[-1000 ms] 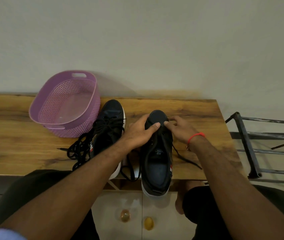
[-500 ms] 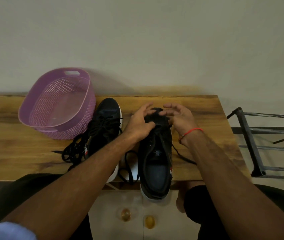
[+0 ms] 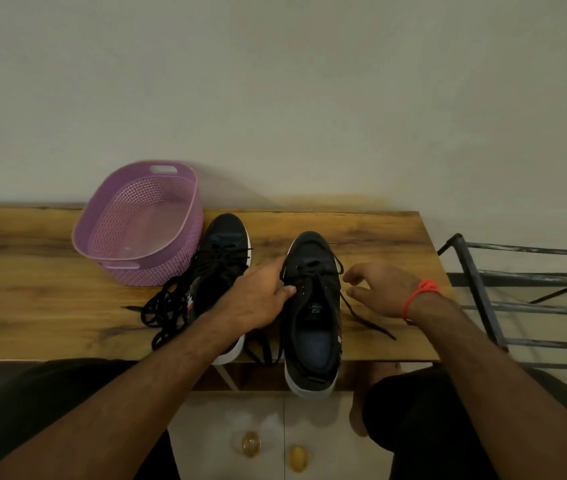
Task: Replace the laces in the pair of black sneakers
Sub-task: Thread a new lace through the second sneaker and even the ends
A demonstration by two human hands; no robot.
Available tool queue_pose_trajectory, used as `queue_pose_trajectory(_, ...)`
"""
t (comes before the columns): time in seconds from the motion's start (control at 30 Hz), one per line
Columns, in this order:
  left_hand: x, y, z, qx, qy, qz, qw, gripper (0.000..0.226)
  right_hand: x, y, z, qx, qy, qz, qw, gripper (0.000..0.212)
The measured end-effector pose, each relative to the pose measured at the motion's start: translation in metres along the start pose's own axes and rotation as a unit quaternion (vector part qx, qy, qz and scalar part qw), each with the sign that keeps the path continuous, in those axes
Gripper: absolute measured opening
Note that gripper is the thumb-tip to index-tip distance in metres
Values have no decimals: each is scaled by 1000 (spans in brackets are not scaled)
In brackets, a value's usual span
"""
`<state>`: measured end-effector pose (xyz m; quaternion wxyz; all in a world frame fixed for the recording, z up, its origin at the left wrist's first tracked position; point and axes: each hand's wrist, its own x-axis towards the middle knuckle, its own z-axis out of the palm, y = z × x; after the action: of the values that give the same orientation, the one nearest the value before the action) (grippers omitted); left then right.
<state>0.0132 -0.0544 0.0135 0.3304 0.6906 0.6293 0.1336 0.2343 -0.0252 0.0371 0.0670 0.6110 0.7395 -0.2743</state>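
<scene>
Two black sneakers with white soles stand side by side on the wooden top, toes pointing to twelve o'clock. The right sneaker [image 3: 311,306] sits at the centre, its heel hanging over the near edge at six o'clock; it is partly laced near the toe, and its black lace [image 3: 361,315] trails off loose toward four o'clock. The left sneaker [image 3: 221,258] lies at its nine o'clock, laced, with a tangled heap of black laces [image 3: 166,306] spilling toward eight o'clock.
</scene>
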Motion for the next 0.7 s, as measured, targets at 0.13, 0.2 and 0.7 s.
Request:
queue_pose_trajectory(0.13,-4,-2,-7,24,-6,-1,1000,40,9,-3,14,-5,-3,-16,1000,27)
queue_pose_trajectory(0.2,-2,-5,-7,41,-9,-5,999,35,16,-4,16,-14,25,-19,999,12)
queue_pose_trajectory(0.7,8,-3,2,107,16,-5,994,15,26,10,-7,-32,-42,-10,999,19)
